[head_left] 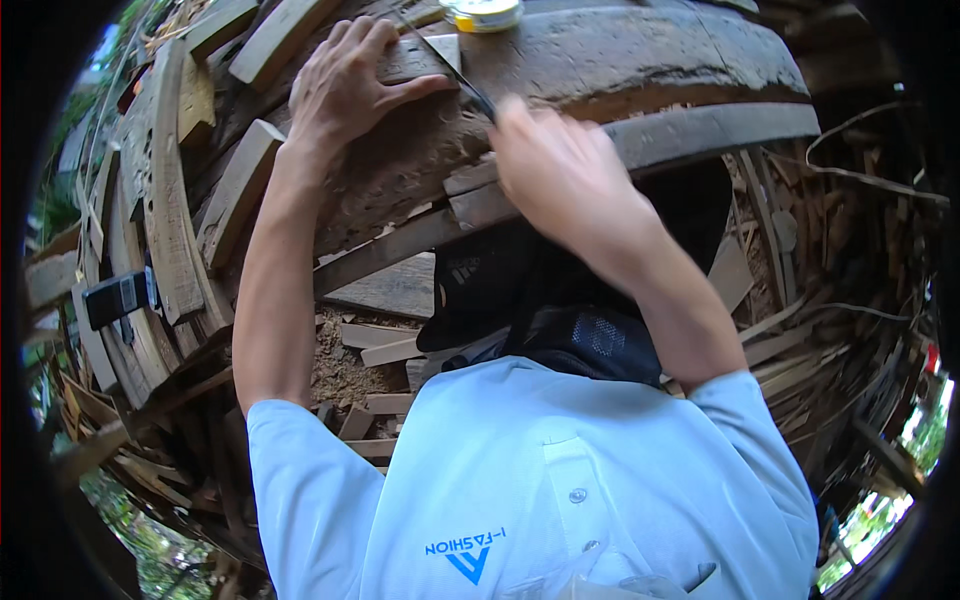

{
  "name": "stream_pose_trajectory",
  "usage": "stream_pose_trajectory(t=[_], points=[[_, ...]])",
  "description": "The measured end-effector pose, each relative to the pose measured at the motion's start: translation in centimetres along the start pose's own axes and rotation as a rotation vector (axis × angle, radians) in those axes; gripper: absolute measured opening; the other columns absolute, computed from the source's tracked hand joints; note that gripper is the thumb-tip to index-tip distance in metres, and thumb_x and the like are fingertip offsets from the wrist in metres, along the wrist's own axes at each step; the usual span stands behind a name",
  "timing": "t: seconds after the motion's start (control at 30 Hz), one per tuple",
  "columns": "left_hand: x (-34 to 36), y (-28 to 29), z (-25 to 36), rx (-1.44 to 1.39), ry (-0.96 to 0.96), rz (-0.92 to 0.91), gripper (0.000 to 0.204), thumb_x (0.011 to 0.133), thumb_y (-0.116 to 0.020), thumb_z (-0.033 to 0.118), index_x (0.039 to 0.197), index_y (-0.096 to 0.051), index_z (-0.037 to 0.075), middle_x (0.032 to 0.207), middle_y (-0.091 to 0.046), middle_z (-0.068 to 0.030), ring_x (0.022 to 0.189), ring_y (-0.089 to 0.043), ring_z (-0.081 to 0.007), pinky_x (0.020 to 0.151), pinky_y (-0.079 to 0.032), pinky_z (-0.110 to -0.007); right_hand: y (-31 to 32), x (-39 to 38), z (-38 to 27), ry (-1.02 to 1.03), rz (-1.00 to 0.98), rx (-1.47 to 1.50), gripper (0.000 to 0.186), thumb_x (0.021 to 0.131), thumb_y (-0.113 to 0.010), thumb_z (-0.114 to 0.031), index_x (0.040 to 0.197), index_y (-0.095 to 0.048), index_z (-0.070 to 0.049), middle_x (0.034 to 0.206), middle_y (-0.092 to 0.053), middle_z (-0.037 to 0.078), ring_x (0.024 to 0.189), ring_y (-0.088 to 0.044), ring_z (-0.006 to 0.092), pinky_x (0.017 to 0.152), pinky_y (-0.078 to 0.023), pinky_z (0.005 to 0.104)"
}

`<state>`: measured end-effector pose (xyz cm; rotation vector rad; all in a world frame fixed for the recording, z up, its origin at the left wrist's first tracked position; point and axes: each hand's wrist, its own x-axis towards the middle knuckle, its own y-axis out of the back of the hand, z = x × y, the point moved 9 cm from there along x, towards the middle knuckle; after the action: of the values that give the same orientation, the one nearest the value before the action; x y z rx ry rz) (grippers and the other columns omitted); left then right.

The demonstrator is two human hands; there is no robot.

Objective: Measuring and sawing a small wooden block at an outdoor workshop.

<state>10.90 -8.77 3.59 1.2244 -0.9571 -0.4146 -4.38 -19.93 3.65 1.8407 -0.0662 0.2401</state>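
A short pale wooden block [428, 58] lies on the thick worn workbench beam [640, 55]. My left hand [345, 80] grips the block from its left side, thumb stretched along its near edge and fingers over its far part. My right hand [560, 165], blurred by motion, is closed round the handle end of a long, thin, dark-bladed hand tool [447, 62]. The blade slants up and left across the block, just right of my left thumb. It shows nearly edge-on, so I cannot tell whether it is a saw or a file.
A round tin [482, 14] with a yellow side stands beyond the block. Timber pieces [172, 190] are stacked at the left, with a dark phone-like object [115, 298] on them. Offcuts [385, 345] and sawdust lie below the bench. More scrap wood [850, 370] is piled at the right.
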Motion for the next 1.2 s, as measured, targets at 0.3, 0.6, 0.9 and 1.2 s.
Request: stream_pose_trajectory(t=[0.3, 0.6, 0.9, 1.2], points=[[-0.9, -0.4, -1.2, 0.058, 0.034, 0.027, 0.072, 0.083, -0.069, 0.073, 0.112, -0.061, 0.008, 0.106, -0.063, -0.0090, 0.104, -0.062, -0.0295, 0.088, -0.053, -0.044, 0.6, -3.2, 0.4, -0.275, -0.401, -0.009, 0.013, 0.093, -0.062, -0.007, 0.099, -0.057, 0.003, 0.085, -0.069, 0.019, 0.080, -0.076, 0.0295, 0.066, -0.061, 0.0399], [-0.6, -0.5, -1.7, 0.091, 0.129, -0.008, 0.083, 0.078, -0.066, 0.083, 0.117, -0.067, 0.009, 0.111, -0.067, -0.0098, 0.113, -0.063, -0.0293, 0.095, -0.053, -0.043, 1.2, -0.8, -0.2, -0.029, -0.038, -0.024, 0.021, 0.106, -0.052, -0.023, 0.099, -0.054, -0.003, 0.079, -0.070, 0.023, 0.073, -0.071, 0.0416, 0.064, -0.057, 0.0503], [-0.3, 0.0, -2.8, 0.059, 0.228, -0.066, 0.090, 0.076, -0.061, 0.088, 0.114, -0.067, 0.007, 0.112, -0.066, -0.0112, 0.112, -0.063, -0.0295, 0.094, -0.053, -0.044, 6.9, -9.3, 3.4, -0.300, -0.348, 0.165, 0.024, 0.105, -0.056, -0.023, 0.094, -0.056, -0.002, 0.062, -0.061, 0.020, 0.059, -0.064, 0.0403, 0.053, -0.048, 0.0491], [-3.1, 5.4, 3.4, -0.619, 0.319, 0.265, 0.049, 0.096, -0.070, 0.051, 0.111, -0.069, 0.004, 0.108, -0.073, -0.0108, 0.100, -0.068, -0.0217, 0.091, -0.052, -0.036, 2.7, -10.5, 3.8, -0.413, -0.430, 1.359, 0.029, 0.112, -0.051, -0.025, 0.090, -0.052, -0.005, 0.060, -0.046, -0.005, 0.049, -0.043, 0.0027, 0.043, -0.035, 0.0217]])
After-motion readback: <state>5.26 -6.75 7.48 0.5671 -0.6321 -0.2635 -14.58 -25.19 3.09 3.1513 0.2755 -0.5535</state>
